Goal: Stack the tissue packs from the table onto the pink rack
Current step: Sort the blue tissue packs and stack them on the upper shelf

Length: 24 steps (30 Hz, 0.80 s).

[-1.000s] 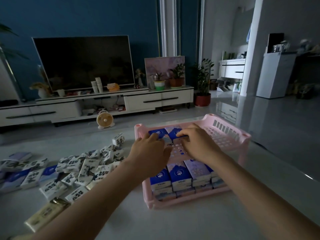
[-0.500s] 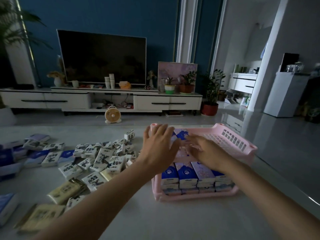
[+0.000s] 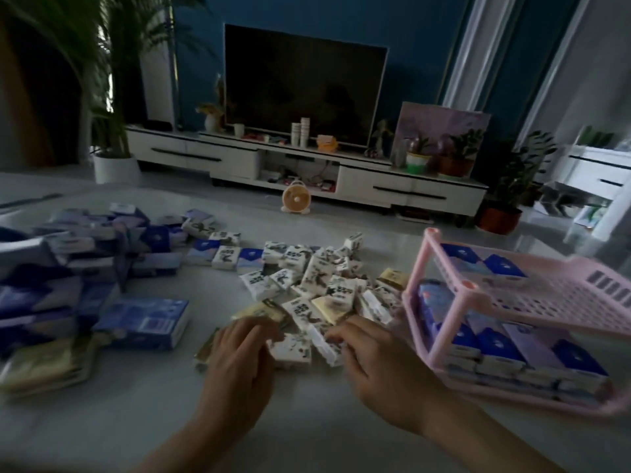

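Note:
A two-tier pink rack (image 3: 440, 322) stands on the table at the right, with blue tissue packs (image 3: 495, 346) filling its lower tier and a few blue packs (image 3: 478, 264) on the upper one. A heap of small white and cream tissue packs (image 3: 317, 278) lies in the middle of the table. My left hand (image 3: 239, 356) and my right hand (image 3: 379, 356) are at the near edge of that heap, fingers curled on a white pack (image 3: 290, 351) between them. The frame is blurred, so the exact grip is unclear.
Larger blue and purple tissue packs (image 3: 143, 322) are piled at the left of the table, with cream packs (image 3: 44, 367) at the near left. Beyond the table are a TV stand (image 3: 375, 186), a small fan (image 3: 296, 199) and potted plants.
Both hands left the rack's upper tier and moved left and toward me to the heap of white packs. The view swung left, so the rack now sits at the right edge.

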Each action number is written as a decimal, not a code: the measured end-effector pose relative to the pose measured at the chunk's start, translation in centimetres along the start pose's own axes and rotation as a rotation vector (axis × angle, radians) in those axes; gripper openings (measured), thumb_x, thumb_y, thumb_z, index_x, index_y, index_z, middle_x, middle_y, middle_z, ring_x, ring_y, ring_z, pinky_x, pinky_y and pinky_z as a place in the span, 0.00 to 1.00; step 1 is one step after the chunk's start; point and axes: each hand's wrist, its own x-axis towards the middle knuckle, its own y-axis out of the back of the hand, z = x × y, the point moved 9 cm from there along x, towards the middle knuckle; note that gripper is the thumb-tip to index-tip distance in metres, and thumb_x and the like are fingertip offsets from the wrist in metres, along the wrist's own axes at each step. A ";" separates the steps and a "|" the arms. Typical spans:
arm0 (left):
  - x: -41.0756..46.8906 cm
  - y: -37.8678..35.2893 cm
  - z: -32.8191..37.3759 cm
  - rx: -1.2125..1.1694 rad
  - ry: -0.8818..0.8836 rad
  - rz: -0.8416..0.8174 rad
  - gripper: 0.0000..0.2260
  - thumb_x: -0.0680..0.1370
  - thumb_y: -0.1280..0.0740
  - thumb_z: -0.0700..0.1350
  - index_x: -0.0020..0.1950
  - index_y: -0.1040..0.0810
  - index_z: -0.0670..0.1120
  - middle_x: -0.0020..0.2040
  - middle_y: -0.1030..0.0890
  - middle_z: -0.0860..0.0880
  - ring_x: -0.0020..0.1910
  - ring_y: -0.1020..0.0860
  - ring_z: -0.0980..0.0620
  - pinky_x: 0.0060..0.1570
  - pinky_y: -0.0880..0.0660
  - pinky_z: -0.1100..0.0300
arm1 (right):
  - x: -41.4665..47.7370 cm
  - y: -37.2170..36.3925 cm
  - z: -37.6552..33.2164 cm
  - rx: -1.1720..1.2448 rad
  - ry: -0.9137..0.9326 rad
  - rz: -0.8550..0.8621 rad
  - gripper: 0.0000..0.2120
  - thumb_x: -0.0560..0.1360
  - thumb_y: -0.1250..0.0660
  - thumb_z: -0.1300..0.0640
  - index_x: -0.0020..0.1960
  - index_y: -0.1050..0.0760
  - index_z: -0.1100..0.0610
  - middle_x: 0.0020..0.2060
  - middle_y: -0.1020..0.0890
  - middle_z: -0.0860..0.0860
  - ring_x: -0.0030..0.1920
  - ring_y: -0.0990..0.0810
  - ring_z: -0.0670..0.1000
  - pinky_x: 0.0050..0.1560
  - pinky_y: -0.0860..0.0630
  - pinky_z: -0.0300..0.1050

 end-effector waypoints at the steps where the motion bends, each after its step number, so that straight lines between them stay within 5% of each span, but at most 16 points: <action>1: 0.5 0.4 0.1 0.002 -0.003 0.019 0.09 0.71 0.42 0.40 0.47 0.29 0.53 0.48 0.27 0.54 0.46 0.27 0.52 0.45 0.32 0.59 | 0.9 -1.5 -0.4 0.048 -0.015 -0.030 0.13 0.75 0.43 0.61 0.56 0.26 0.53 0.52 0.23 0.48 0.53 0.25 0.48 0.53 0.32 0.38; 5: 2.0 2.5 -1.2 0.055 0.012 0.030 0.09 0.71 0.43 0.42 0.48 0.29 0.51 0.50 0.25 0.50 0.49 0.29 0.54 0.50 0.37 0.64 | 4.7 -5.7 -3.3 0.201 -0.011 -0.065 0.11 0.77 0.41 0.58 0.58 0.28 0.51 0.52 0.26 0.44 0.51 0.30 0.40 0.51 0.34 0.35; 10: 2.3 7.0 -7.6 0.147 0.244 0.095 0.08 0.71 0.41 0.38 0.46 0.24 0.46 0.48 0.23 0.47 0.50 0.27 0.52 0.48 0.37 0.64 | 9.9 -10.2 -6.2 0.209 -0.025 -0.112 0.14 0.77 0.40 0.57 0.63 0.31 0.49 0.58 0.27 0.47 0.57 0.28 0.45 0.58 0.30 0.41; 15: 2.3 10.1 -13.3 0.177 0.424 0.060 0.08 0.75 0.38 0.33 0.49 0.22 0.41 0.52 0.23 0.46 0.53 0.28 0.49 0.48 0.37 0.63 | 16.0 -14.7 -4.0 0.242 -0.302 -0.201 0.24 0.76 0.38 0.56 0.70 0.40 0.52 0.68 0.35 0.52 0.66 0.33 0.52 0.62 0.32 0.46; 18: 1.8 10.6 -14.6 0.137 0.449 0.036 0.09 0.76 0.40 0.34 0.50 0.23 0.42 0.52 0.24 0.48 0.52 0.29 0.52 0.44 0.37 0.66 | 19.5 -16.1 -1.2 0.128 -0.384 -0.195 0.28 0.74 0.37 0.60 0.71 0.43 0.57 0.69 0.36 0.56 0.66 0.35 0.56 0.63 0.33 0.48; 22: 1.8 10.4 -14.6 0.083 0.418 -0.039 0.08 0.78 0.42 0.40 0.54 0.25 0.47 0.50 0.32 0.56 0.50 0.32 0.59 0.44 0.33 0.70 | 23.2 -17.6 2.9 -0.105 -0.437 -0.330 0.35 0.75 0.40 0.59 0.76 0.55 0.58 0.75 0.49 0.55 0.74 0.50 0.56 0.72 0.49 0.49; 24: 2.1 10.5 -15.0 0.058 0.435 -0.062 0.08 0.79 0.42 0.40 0.53 0.26 0.49 0.49 0.32 0.57 0.49 0.31 0.59 0.44 0.33 0.70 | 24.2 -18.8 4.4 -0.151 -0.470 -0.446 0.33 0.74 0.41 0.56 0.75 0.51 0.57 0.74 0.45 0.57 0.73 0.48 0.58 0.71 0.46 0.53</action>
